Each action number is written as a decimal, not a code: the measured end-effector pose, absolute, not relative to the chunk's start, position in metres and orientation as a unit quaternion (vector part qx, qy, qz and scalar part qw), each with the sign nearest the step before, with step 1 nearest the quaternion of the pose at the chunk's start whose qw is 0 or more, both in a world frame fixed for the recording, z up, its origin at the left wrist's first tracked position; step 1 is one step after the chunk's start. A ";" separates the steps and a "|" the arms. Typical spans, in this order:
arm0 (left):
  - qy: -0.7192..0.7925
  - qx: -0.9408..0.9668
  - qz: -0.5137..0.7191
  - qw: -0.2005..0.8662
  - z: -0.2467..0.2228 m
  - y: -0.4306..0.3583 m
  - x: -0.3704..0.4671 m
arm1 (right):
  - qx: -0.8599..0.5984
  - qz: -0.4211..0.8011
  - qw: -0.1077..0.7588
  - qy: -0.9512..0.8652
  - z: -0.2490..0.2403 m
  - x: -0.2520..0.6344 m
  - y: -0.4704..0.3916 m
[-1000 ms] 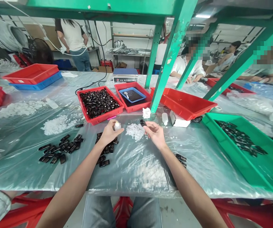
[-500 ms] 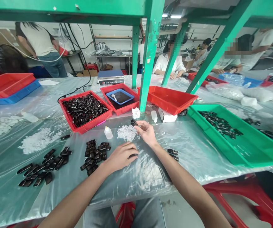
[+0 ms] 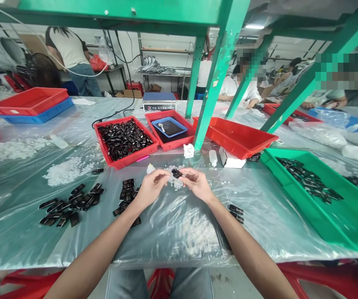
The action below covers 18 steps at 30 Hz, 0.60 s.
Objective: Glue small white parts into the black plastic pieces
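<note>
The right hand [image 3: 196, 185] grips a black casing [image 3: 176, 173]; the left hand's [image 3: 150, 187] grip is unclear. Close handling; next, steadiness seems needed.

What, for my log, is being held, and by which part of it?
A black piece, its right end in the right hand's grip; whether the left hand holds anything cannot be told.

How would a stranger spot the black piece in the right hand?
On the plastic-covered table, find the central heap of clear bits. There, the wearer's right hand pinches the black piece, unlike the surrounding black pieces, which lie loose or in trays.
</note>
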<state>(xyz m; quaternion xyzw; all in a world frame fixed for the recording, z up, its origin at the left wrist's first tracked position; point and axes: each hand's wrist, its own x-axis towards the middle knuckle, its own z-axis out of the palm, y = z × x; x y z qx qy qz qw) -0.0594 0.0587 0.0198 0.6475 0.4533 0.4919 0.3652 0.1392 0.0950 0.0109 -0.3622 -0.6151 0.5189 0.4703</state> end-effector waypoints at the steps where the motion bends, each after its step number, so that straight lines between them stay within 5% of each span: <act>1: 0.455 0.613 0.514 0.390 0.020 0.062 -0.063 | -0.360 0.525 0.462 -0.618 0.011 0.138 0.094; 9: 0.405 0.550 0.514 0.519 0.022 0.065 -0.070 | -0.355 0.543 0.427 -0.629 0.016 0.136 0.090; 18: 0.420 0.536 0.495 0.540 0.019 0.064 -0.067 | -0.354 0.546 0.422 -0.631 0.014 0.138 0.090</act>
